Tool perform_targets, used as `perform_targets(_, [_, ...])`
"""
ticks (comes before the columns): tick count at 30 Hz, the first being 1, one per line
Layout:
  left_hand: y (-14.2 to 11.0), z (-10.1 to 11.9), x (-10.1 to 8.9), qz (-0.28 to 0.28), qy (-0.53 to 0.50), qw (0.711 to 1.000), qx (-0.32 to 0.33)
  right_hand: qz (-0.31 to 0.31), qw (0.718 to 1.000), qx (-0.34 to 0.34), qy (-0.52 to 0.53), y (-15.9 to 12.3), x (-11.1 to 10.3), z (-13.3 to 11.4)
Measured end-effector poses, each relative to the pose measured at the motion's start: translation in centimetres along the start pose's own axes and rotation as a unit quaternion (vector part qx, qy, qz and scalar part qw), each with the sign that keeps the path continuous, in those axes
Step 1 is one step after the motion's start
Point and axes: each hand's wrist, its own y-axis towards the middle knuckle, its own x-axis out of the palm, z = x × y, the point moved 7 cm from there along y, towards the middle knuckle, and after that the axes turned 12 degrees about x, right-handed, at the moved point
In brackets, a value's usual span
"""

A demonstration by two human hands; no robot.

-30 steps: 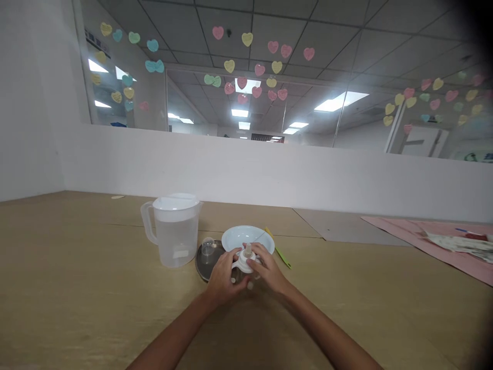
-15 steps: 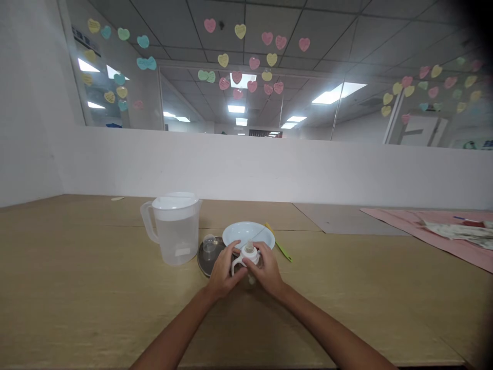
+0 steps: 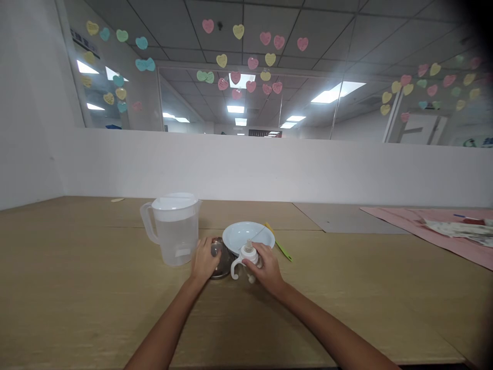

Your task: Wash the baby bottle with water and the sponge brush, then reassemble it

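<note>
A white-topped baby bottle (image 3: 248, 254) with a clear teat and a curved white handle is in my right hand (image 3: 266, 267), whose fingers and thumb close around its upper part. To the left, my left hand (image 3: 205, 261) curls over the round metal tray (image 3: 223, 268), at the spot of a small clear cup. Its fingers seem to close around that cup, which is mostly hidden. Just behind the bottle sits a white bowl (image 3: 246, 226).
Left of the tray stands a clear plastic pitcher (image 3: 177, 231) holding water. A yellow and green thin-handled tool (image 3: 283, 248) leans by the bowl's right rim. On the far right, a pink cloth (image 3: 400, 221) bears some fabric. A white wall (image 3: 269, 169) closes off the table's back.
My left hand has let go of the bottle and moved left onto the clear cup on the tray. My right hand keeps the bottle almost where it was.
</note>
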Motion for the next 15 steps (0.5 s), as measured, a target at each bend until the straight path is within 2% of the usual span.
perform_targets(2, [-0.1, 0.3, 0.1, -0.010, 0.015, 1.000, -0.010, 0.003, 1.000, -0.001, 0.001, 0.0, 0.0, 0.1])
perform_targets(5, [-0.3, 0.3, 0.6, -0.031, -0.022, 0.999, -0.029, 0.002, 1.000, 0.001, 0.002, -0.1, 0.1, 0.2])
perform_targets(6, [-0.3, 0.2, 0.4, -0.010, -0.043, 0.998, -0.036, 0.000, 1.000, 0.003, 0.003, -0.1, 0.1, 0.3])
perform_targets(8, [-0.4, 0.2, -0.7, 0.080, -0.087, 0.992, -0.046, -0.007, 1.000, 0.014, 0.006, -0.1, 0.2, 0.5])
perform_targets(11, [-0.7, 1.0, -2.7, 0.212, -0.186, 0.959, -0.031, -0.016, 0.999, 0.037, 0.015, -0.1, 0.3, 0.8])
perform_targets(13, [-0.8, 2.4, -3.3, 0.239, -0.249, 0.938, 0.018, -0.020, 0.998, 0.046, 0.023, -0.1, 0.4, 0.9])
perform_targets(15, [-0.9, 4.4, -3.3, 0.221, -0.261, 0.936, 0.083, -0.022, 0.998, 0.051, 0.029, -0.1, 0.4, 0.9])
